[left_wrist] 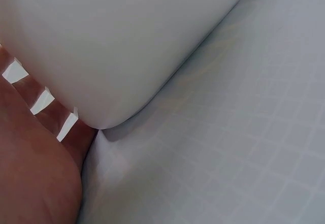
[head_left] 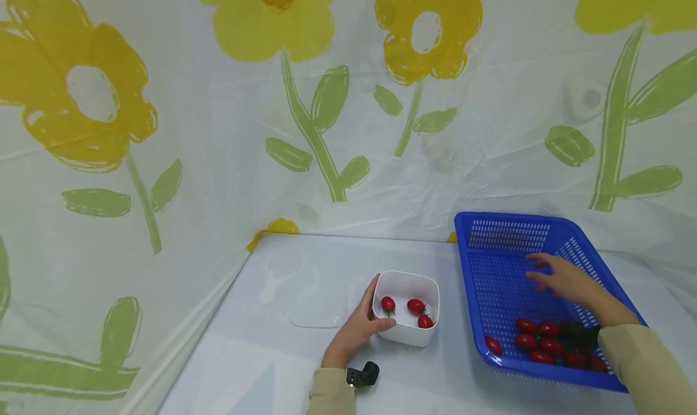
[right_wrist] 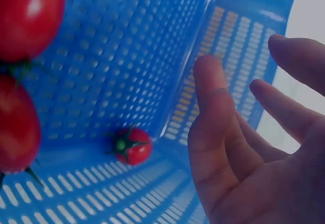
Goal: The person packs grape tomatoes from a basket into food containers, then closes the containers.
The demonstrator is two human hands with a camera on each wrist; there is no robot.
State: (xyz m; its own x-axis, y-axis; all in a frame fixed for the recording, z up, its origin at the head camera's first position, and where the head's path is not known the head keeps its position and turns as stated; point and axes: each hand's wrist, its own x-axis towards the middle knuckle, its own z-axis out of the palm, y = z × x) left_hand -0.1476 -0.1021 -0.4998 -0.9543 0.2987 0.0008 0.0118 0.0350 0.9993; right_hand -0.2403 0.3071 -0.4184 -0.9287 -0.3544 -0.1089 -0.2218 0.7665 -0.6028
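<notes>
My left hand (head_left: 356,329) grips a square white plastic container (head_left: 405,335) at its left side, thumb over the near rim. Inside lie three red cherry tomatoes (head_left: 416,307) with green stems. The left wrist view shows the fingers (left_wrist: 30,99) against the container's wall (left_wrist: 117,46). Over the blue basket (head_left: 471,300), my right hand (head_left: 569,280) hovers with fingers spread and nothing in them. Several tomatoes (head_left: 550,346) sit along the basket's near side, partly hidden by the right forearm. One tomato (right_wrist: 134,146) appears in a basket corner in the right wrist view.
A clear lid (head_left: 318,309) lies flat on the white table (head_left: 245,318), left of the container. A flower-printed curtain (head_left: 229,130) hangs behind and to the left. Black camera mounts (head_left: 363,374) are strapped at the wrists. The basket's raised walls surround the tomatoes.
</notes>
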